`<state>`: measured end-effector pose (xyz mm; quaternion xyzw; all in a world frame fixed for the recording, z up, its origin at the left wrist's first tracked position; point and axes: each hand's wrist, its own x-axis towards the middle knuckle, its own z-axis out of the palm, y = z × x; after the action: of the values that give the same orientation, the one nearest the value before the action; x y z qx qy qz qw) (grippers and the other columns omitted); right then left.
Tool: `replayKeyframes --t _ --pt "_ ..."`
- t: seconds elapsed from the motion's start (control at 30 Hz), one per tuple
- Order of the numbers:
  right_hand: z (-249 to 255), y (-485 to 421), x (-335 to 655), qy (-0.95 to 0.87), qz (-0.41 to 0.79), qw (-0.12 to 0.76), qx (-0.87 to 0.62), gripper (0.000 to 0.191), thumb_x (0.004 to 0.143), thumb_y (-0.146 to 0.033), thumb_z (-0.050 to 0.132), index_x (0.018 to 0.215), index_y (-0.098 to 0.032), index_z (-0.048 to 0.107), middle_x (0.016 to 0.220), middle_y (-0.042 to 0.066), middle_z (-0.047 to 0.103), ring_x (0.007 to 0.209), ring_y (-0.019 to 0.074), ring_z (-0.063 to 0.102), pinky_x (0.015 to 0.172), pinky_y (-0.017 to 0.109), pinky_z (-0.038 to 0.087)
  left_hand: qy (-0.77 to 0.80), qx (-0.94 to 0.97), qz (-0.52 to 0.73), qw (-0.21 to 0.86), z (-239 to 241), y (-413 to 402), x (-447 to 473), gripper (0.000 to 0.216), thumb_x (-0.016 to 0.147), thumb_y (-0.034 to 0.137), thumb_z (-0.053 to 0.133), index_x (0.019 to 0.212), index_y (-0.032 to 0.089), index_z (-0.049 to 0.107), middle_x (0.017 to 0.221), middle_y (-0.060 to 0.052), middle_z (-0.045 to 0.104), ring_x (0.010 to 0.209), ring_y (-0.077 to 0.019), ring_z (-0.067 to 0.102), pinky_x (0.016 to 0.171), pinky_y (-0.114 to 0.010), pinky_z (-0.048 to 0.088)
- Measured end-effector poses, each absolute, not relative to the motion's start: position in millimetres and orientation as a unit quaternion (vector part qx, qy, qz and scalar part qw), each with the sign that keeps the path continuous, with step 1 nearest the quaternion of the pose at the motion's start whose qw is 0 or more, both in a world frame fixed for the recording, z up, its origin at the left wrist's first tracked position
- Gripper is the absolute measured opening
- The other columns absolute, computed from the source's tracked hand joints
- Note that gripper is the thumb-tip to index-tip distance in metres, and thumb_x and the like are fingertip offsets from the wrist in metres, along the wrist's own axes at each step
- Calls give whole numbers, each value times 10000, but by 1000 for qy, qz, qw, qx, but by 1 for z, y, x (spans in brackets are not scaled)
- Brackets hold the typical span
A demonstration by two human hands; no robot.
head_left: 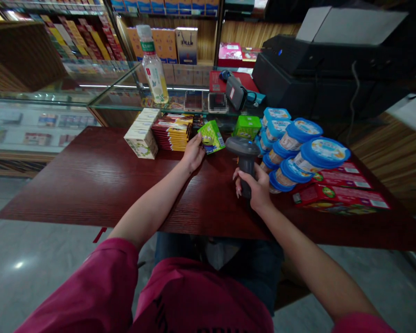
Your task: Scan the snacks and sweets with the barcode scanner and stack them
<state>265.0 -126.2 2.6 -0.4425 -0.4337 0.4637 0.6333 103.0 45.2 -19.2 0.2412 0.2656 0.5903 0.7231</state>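
Note:
My right hand (pixel 255 185) is wrapped round the handle of a grey barcode scanner (pixel 244 152), held upright over the dark red wooden table (pixel 90 180). My left hand (pixel 194 150) reaches forward and grips the near edge of a small green carton (pixel 212 136) with a cartoon face, tilted up off the table. A second green carton (pixel 247 126) stands just behind the scanner.
Blue-lidded tubs (pixel 298 148) are stacked right of the scanner, with red flat packs (pixel 339 189) beside them. Cream boxes (pixel 143 134) and a stack of red-yellow packs (pixel 173 132) lie at the left. A bottle (pixel 154 64) stands on the glass counter (pixel 118 99); a black machine (pixel 326 69) is at the back right.

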Motion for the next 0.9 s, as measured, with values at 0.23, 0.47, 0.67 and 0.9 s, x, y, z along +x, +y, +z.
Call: replayKeyframes --t 0.23,0.47,0.67,0.9 --pt "2 -128 266 -440 466 616 -457 254 827 -369 820 915 -221 633 744 -29 689 389 98 528 306 238 455 277 232 609 706 -24 53 108 233 1093 210 522 1147 131 734 1227 -122 803 1326 -209 691 1225 -427 475" --pt "6 -128 264 -421 468 621 -467 284 818 -404 813 899 -228 605 743 -27 689 391 105 522 300 249 452 261 248 603 712 -24 50 103 158 1051 203 606 1088 134 743 1281 -119 785 1383 -220 653 1247 -396 449" --pt "-1 -121 271 -447 430 631 -466 283 836 -421 800 930 -244 600 777 -32 690 411 100 533 333 248 475 251 335 598 684 -21 41 103 263 965 169 714 1227 182 735 1308 -80 779 1407 -232 635 1268 -416 423" --pt "-6 -114 281 -457 388 647 -472 286 820 -407 817 927 -234 615 758 -31 703 403 113 561 342 259 494 289 470 560 617 -12 14 92 320 834 110 826 1130 196 742 1184 -91 788 1294 -271 689 1241 -477 440"
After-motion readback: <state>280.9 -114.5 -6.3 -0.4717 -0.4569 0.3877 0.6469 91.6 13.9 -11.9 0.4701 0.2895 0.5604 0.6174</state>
